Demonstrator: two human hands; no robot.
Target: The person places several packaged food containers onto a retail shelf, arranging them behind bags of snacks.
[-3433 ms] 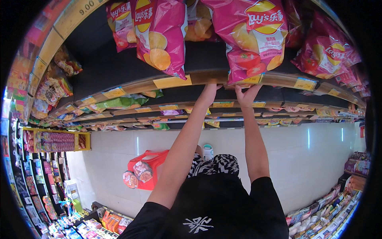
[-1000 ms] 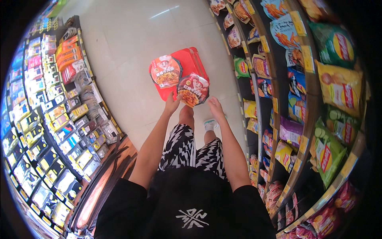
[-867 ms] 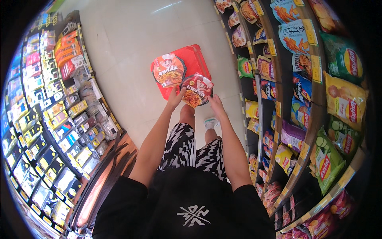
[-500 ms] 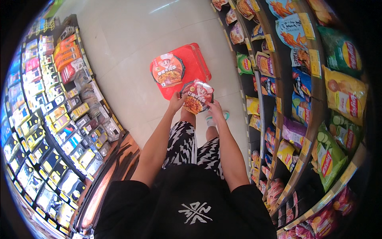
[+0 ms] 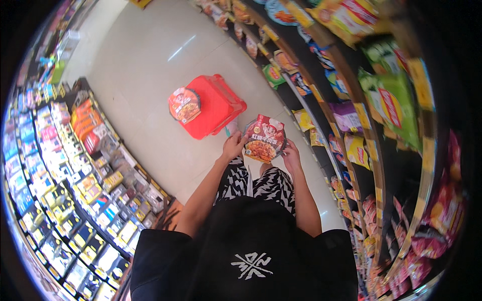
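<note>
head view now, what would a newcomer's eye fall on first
The bright red plastic stool on the pale floor would probably stand out first, with one instant-meal bowl on its left side. Next is a second bowl, held between left hand and right hand.

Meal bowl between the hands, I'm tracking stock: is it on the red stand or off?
Off: the left hand and right hand hold the bowl, and floor shows between it and the red stand.
</note>
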